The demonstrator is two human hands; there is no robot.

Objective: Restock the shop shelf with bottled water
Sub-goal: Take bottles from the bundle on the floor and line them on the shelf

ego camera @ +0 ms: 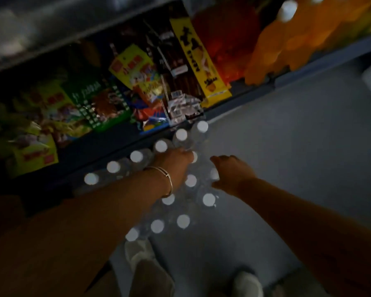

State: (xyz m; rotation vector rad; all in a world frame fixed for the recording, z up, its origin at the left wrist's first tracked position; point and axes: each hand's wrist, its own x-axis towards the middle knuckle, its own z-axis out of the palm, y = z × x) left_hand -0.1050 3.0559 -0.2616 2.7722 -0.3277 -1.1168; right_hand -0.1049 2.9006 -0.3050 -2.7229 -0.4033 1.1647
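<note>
On floor before shelf [124,144]: water bottles [183,221] upright, white caps | left hand [176,161] reaching among caps, grip not clear, blurred | right hand [229,174] loosely curled, holding nothing | likely heavy, smooth plastic; best taken below cap

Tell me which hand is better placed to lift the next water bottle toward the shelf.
Probably left. The left hand already lies among the bottles beside the shelf; blur hides its grip. The right hand sits at the pack's outer side, farther from the shelf.
</note>
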